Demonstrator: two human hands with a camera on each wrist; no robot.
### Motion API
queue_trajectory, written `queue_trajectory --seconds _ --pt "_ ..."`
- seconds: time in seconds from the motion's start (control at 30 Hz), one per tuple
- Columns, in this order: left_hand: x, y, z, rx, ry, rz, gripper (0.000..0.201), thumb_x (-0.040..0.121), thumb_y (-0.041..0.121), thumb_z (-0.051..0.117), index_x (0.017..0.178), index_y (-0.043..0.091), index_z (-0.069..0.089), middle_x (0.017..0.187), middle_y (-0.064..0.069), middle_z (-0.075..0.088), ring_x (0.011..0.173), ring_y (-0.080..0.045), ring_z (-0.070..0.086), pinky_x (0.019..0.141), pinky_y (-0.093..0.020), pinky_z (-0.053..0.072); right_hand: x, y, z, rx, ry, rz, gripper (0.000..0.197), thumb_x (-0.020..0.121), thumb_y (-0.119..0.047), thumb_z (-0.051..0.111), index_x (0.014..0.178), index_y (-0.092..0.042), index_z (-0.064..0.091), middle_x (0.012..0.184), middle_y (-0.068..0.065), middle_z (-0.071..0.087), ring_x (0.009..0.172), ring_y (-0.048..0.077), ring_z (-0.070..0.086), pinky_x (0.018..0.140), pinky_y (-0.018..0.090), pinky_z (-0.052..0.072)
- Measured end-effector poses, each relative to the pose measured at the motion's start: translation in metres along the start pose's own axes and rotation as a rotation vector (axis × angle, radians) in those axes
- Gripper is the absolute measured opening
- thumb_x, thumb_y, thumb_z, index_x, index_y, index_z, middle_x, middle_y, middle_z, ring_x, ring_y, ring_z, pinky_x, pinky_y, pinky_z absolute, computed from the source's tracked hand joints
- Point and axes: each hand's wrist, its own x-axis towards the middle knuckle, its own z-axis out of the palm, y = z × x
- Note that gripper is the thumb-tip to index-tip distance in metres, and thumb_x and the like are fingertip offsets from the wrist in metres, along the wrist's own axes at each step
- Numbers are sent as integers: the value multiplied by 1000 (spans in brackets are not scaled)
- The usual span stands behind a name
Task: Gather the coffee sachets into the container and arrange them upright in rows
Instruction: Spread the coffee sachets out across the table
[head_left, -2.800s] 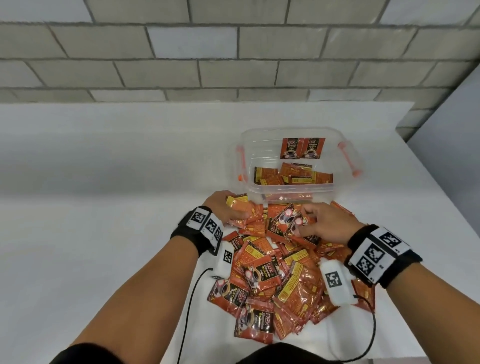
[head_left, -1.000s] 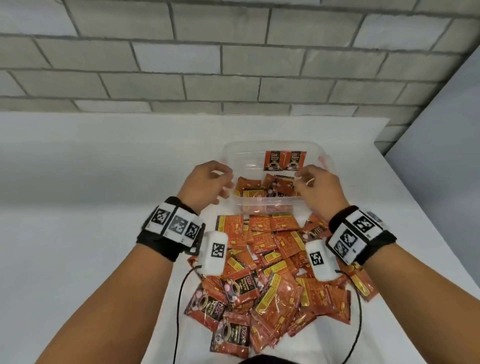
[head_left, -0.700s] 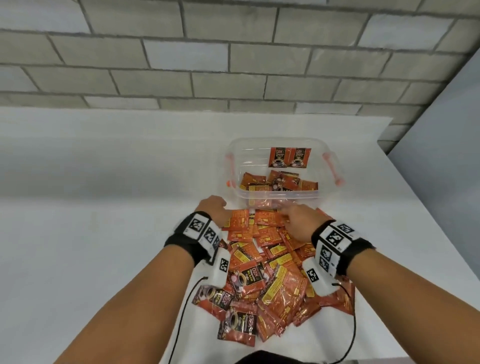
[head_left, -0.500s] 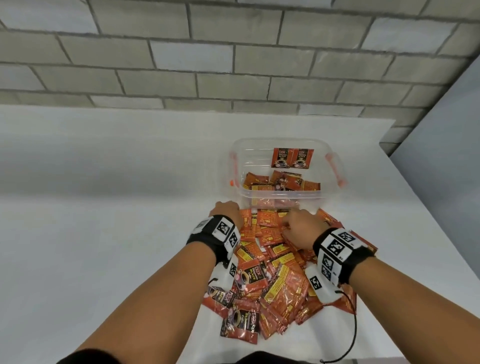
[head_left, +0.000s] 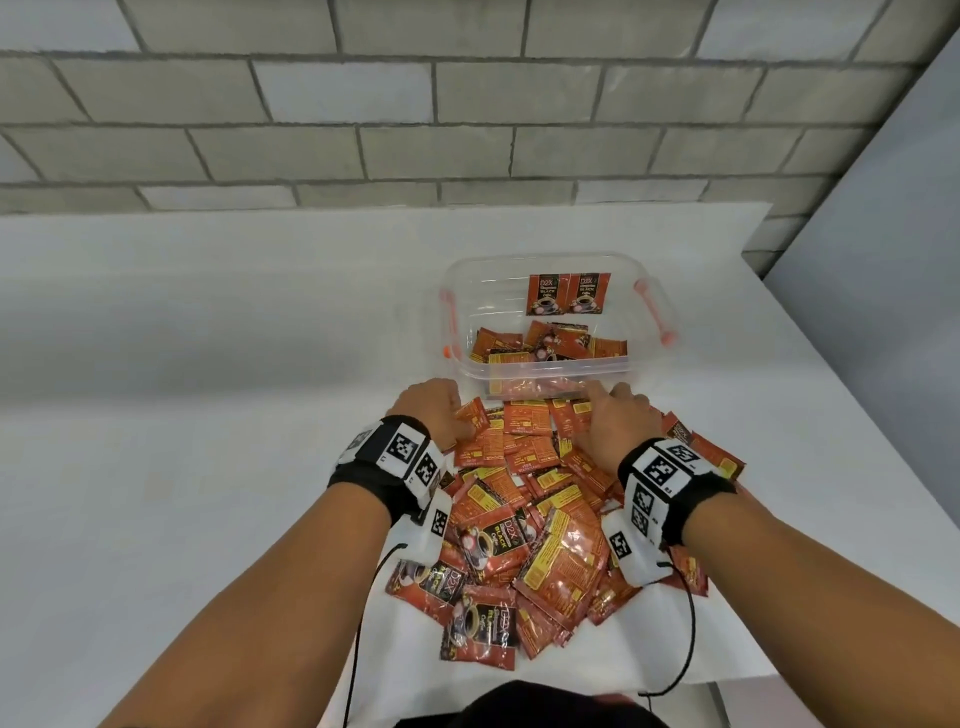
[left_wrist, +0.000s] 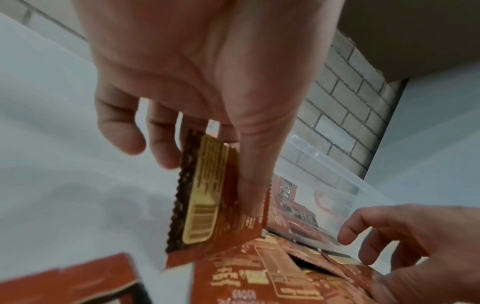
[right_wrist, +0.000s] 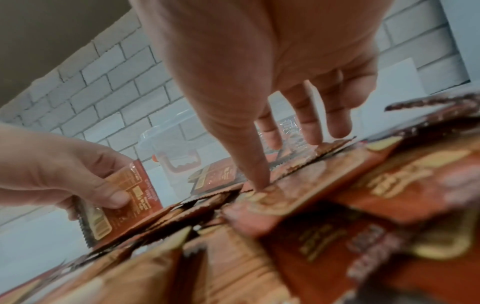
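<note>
Left hand (head_left: 434, 415) pinches one sachet (left_wrist: 205, 197) on edge, right hand (head_left: 613, 421) presses flat with spread fingers on the pile (head_left: 524, 525); slick foil may slide off before reaching the container (head_left: 550, 262).

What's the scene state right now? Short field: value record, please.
left hand: pinches one sachet between thumb and fingers, tilted up off the pile
right hand: fingers spread, thumb tip pressing on the pile, grips nothing
pile: loose sachets on the white table, just in front of the container
container: clear tub with orange handles; two sachets upright at the back wall, others lying flat inside
task status: most sachets not yet in the container
</note>
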Motion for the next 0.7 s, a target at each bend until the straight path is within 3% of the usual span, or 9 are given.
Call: queue_trajectory --seconds 0.07,0.17,0.3,0.4,0.53,0.7 --pt "-2 1 0 -48 -27 7 26 83 28 72 82 19 47 92 -3 58 85 -20 56 71 -30 43 1 1 -1 -39 -6 48 61 87 -41 60 138 -24 32 133 14 46 123 34 44 102 45 34" --pt "1 4 4 -77 -27 9 26 84 25 72 99 16 52 106 -4 62 87 -18 55 73 -28 42 3 3 -3 -56 -7 93 67 83 -49 62 137 -24 32 134 14 46 123 34 43 103 45 33" --pt "5 7 13 -53 -31 -22 51 82 31 73 123 12 50 122 -4 58 105 -22 57 79 -27 43 4 7 -2 -58 -13 92 66 81 -57 61 132 -22 35 127 11 54 118 33 49 100 44 35" --pt "6 10 21 -1 -37 -60 57 76 43 76 117 12 52 116 -6 60 100 -22 58 76 -29 46 5 9 0 -10 -25 77 66 80 -56 62 131 -23 37 128 11 53 120 32 48 100 44 34" --pt "6 17 29 34 -6 -85 66 72 47 78 122 13 50 121 -9 54 104 -24 58 79 -31 48 9 6 2 37 4 106 58 85 -58 54 128 -21 41 125 11 55 118 31 51 99 43 35" --pt "6 19 34 31 17 -120 75 73 45 78 131 13 43 130 -11 45 117 -28 52 95 -40 49 14 1 6 83 18 147 54 81 -51 64 121 -21 43 117 9 60 109 30 56 91 39 43"
